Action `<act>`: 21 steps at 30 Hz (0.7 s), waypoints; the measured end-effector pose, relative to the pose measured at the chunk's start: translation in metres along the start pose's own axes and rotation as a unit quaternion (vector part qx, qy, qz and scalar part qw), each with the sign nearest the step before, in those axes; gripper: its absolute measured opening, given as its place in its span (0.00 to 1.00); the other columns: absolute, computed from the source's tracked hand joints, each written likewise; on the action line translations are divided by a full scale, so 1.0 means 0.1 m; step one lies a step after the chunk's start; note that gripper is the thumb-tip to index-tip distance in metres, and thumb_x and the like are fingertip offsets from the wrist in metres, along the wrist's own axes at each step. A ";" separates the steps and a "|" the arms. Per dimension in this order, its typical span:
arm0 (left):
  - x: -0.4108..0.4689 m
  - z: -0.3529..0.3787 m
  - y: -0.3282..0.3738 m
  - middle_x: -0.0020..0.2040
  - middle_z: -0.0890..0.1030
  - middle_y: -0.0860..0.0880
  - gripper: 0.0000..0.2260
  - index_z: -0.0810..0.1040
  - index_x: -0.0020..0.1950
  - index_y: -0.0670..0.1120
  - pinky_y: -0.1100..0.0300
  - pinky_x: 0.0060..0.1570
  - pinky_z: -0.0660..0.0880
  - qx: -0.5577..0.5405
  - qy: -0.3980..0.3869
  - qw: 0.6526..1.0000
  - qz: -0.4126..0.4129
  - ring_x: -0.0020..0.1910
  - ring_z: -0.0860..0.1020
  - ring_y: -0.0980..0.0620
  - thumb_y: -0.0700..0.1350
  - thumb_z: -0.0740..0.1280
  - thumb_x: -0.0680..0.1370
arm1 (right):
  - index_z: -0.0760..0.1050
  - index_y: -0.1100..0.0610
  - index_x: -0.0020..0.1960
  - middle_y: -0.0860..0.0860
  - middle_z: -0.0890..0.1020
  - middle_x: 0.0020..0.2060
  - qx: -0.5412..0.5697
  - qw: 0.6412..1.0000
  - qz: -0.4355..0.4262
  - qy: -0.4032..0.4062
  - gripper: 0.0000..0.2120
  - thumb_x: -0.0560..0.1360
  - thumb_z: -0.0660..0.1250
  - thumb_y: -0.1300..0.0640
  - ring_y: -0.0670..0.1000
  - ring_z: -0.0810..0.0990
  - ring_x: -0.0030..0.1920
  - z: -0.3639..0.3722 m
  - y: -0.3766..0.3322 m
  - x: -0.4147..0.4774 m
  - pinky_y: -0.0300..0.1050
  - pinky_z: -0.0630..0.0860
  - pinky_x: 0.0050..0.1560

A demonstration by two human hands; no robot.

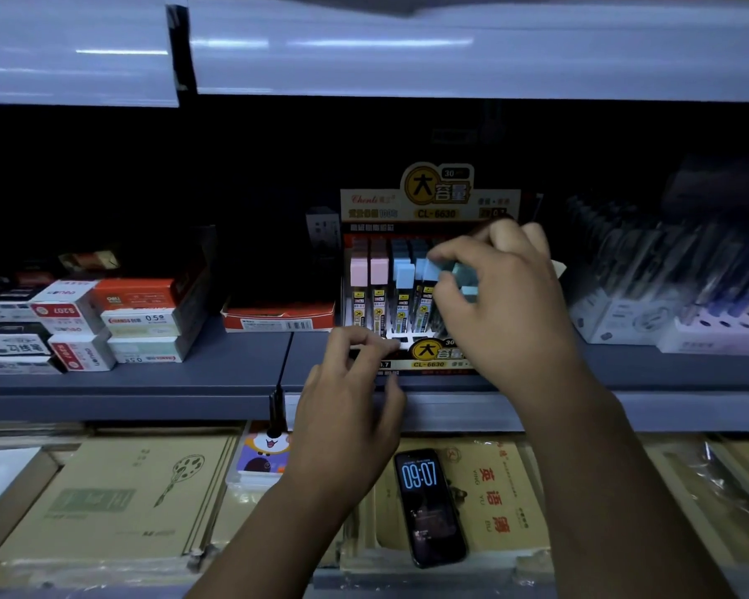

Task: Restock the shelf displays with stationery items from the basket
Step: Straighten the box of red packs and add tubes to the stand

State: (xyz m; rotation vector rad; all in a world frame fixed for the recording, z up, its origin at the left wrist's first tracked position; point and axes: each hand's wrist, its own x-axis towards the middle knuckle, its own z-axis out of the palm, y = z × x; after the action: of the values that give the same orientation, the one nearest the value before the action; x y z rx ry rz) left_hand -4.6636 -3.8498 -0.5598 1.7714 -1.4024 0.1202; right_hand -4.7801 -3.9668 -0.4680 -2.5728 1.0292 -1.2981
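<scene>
A yellow and red display box (pixel 430 209) of pencil-lead cases stands on the grey shelf (pixel 148 395). Pink-capped cases (pixel 369 272) and blue-capped cases (pixel 404 274) stand in its rows. My right hand (pixel 502 296) is over the right side of the box and grips several blue-capped lead cases (pixel 463 274), thumb and fingers curled round them. My left hand (pixel 351 408) is at the box's front lip (pixel 429 358), fingers curled, fingertips touching its left front corner. The basket is out of view.
Stacked white, red and orange staple boxes (pixel 117 322) fill the shelf's left. A low red tray box (pixel 277 317) sits beside the display. Pen packs (pixel 675 287) stand to the right. Below lie brown exercise books (pixel 113 499) and a phone (pixel 429 508) showing 09:07.
</scene>
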 end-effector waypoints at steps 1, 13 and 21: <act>0.00 0.01 0.01 0.61 0.68 0.58 0.13 0.75 0.65 0.54 0.51 0.46 0.78 -0.001 -0.003 1.000 0.003 0.49 0.75 0.56 0.48 0.64 0.80 | 0.83 0.51 0.57 0.46 0.71 0.46 0.003 1.000 -0.001 -0.007 0.12 0.77 0.65 0.56 0.52 0.68 0.55 0.00 0.00 0.00 0.56 0.76 0.55; 0.02 0.09 0.05 0.69 0.69 0.61 0.21 0.69 0.75 0.54 0.52 0.51 0.79 -0.026 -0.038 0.998 0.053 0.57 0.77 0.57 0.45 0.63 0.81 | 0.82 0.51 0.53 0.46 0.75 0.46 0.058 0.998 -0.014 -0.004 0.06 0.78 0.68 0.54 0.48 0.71 0.52 -0.13 0.08 0.00 0.46 0.73 0.50; 0.06 0.13 0.04 0.67 0.71 0.59 0.19 0.70 0.73 0.54 0.51 0.53 0.78 -0.030 -0.031 0.998 0.052 0.59 0.76 0.56 0.41 0.62 0.82 | 0.83 0.55 0.53 0.44 0.75 0.46 0.126 0.991 0.028 -0.032 0.08 0.81 0.65 0.60 0.39 0.74 0.42 -0.24 0.17 0.01 0.24 0.65 0.40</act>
State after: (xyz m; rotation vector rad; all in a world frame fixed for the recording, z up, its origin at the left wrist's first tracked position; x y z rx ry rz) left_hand -4.6702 -3.8625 -0.5625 1.6662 -1.5283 0.0777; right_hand -4.8066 -3.9753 -0.4583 -2.3647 0.8569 -1.2345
